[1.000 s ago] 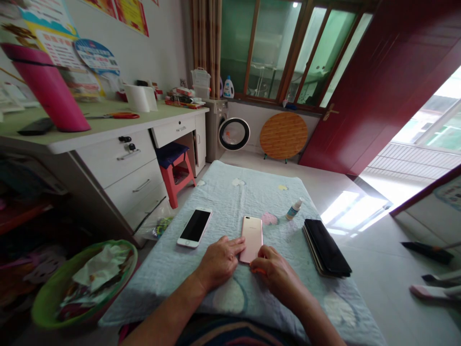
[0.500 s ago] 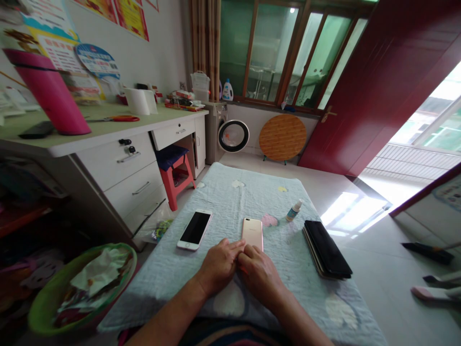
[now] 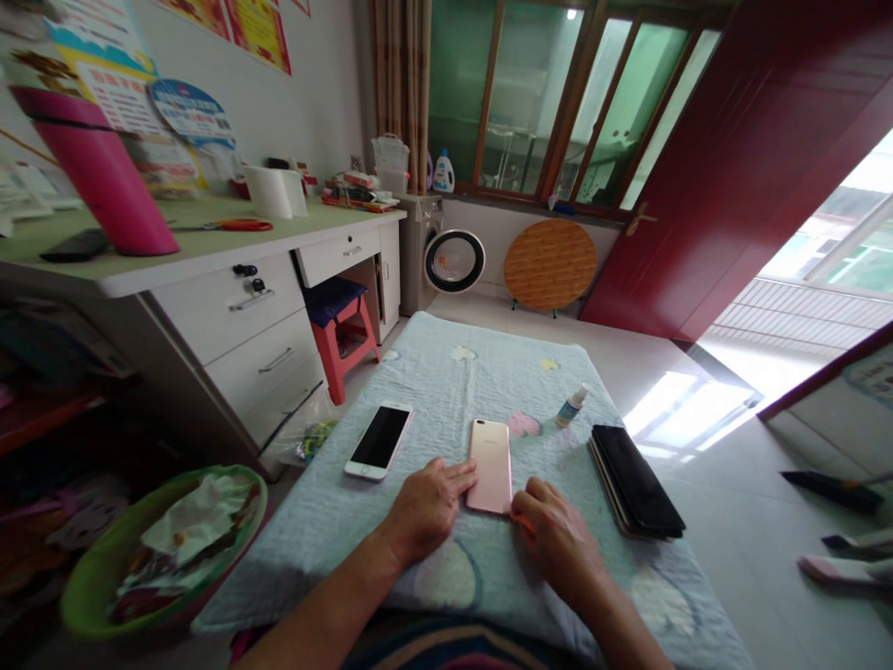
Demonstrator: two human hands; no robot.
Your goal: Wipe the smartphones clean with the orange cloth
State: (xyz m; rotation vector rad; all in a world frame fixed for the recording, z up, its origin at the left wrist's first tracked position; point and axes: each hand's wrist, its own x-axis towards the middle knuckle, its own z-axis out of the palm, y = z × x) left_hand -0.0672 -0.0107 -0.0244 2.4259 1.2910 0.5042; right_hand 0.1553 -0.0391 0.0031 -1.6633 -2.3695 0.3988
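A rose-gold smartphone lies back up on the light blue quilted cover in front of me. My left hand rests at its left side, two fingers stretched onto the phone's edge. At the lower right corner of the phone, my right hand is closed around a small orange thing; most of it is hidden by the fingers. Left of my left hand lies a white-framed smartphone, dark screen up. A small spray bottle stands beyond my right hand. Stacked dark devices lie to the right.
The quilted cover drapes over the table. A green waste basket with crumpled paper is at lower left. A desk holds a pink flask and scissors. A red stool stands beneath it.
My right hand has moved right, away from my left hand, to the phone's lower right corner. More of the phone's back now shows. My left hand has stayed nearly in place.
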